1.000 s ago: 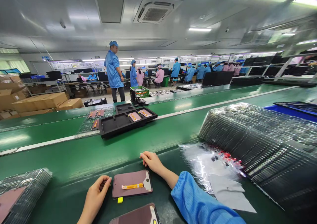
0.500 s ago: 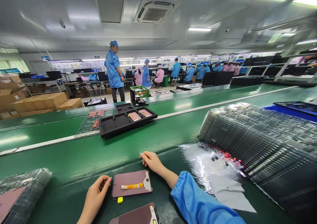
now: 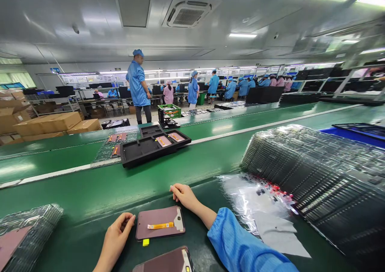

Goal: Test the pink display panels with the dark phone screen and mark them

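Note:
A phone screen panel lies flat on the dark green mat, its mauve back up, with an orange flex cable across it and a yellow tab at its near edge. Just left of it rests my left hand, fingers curled in and thumb against them, holding nothing I can see. Beyond the panel's far right corner, my right hand rests on the mat with its fingers curled and nothing visible in them. Closer to me, a second screen panel is cut off by the bottom of the view.
Stacked clear plastic trays fill the right, with plastic film beside them. More clear trays stand at left. Across the green conveyor sits a black tray holding panels. People work in the background.
Both hands and the panels stay where they were. In the background, a person in a blue coat has moved to the right, past a seated person in pink.

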`<state>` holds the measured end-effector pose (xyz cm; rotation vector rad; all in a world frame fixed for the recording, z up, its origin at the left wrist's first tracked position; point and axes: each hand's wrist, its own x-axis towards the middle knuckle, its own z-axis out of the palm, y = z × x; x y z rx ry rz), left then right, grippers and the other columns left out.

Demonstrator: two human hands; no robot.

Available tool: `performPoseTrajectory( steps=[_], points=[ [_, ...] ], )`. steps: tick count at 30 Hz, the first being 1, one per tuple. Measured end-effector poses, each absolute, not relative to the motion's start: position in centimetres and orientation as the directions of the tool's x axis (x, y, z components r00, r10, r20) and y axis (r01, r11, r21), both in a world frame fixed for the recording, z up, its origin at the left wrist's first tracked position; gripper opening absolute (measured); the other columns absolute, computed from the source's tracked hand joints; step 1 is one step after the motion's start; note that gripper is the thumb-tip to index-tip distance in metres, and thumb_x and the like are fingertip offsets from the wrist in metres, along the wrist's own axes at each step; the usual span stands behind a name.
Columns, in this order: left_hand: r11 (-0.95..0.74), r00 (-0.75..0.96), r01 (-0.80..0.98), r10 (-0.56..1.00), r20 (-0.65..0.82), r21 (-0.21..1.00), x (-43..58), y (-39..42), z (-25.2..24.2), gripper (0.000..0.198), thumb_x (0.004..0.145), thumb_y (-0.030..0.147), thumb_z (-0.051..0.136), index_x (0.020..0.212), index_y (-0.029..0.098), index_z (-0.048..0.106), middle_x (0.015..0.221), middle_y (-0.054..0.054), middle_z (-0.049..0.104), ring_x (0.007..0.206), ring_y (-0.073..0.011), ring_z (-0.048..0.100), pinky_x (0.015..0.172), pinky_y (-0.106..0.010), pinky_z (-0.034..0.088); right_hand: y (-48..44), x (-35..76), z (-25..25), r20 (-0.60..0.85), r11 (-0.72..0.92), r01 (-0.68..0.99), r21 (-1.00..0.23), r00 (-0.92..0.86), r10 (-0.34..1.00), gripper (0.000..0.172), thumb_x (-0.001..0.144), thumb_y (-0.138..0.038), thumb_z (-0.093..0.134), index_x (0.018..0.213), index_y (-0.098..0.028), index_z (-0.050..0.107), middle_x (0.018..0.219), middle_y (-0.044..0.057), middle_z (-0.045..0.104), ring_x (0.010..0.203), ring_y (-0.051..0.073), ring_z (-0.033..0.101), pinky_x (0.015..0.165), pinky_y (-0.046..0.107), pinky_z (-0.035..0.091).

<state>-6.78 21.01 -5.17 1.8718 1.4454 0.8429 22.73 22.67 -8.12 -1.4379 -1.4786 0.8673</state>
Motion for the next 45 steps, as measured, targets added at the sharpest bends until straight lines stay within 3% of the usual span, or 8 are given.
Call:
performPoseTrajectory(
  steps=[45],
  points=[
    [-0.206,0.209,0.562,0.972,0.104,0.801,-6.84,21.22,-5.45,0.048,0.075,0.068,0.053,0.081,0.022,0.066,0.072,-0.001,0.067,0.068,-0.0204,0.063,0.066,-0.027,0.049,22.59,22.74,-7.99,0.11,0.083,0.383,-0.92,0.05,0.993,0.034,0.098,-0.042,0.05,0.086,-0.014,0.063,0.066,-0.004,0.06,0.054,0.009,0.058,0.061,0.027,0.052]
  ],
)
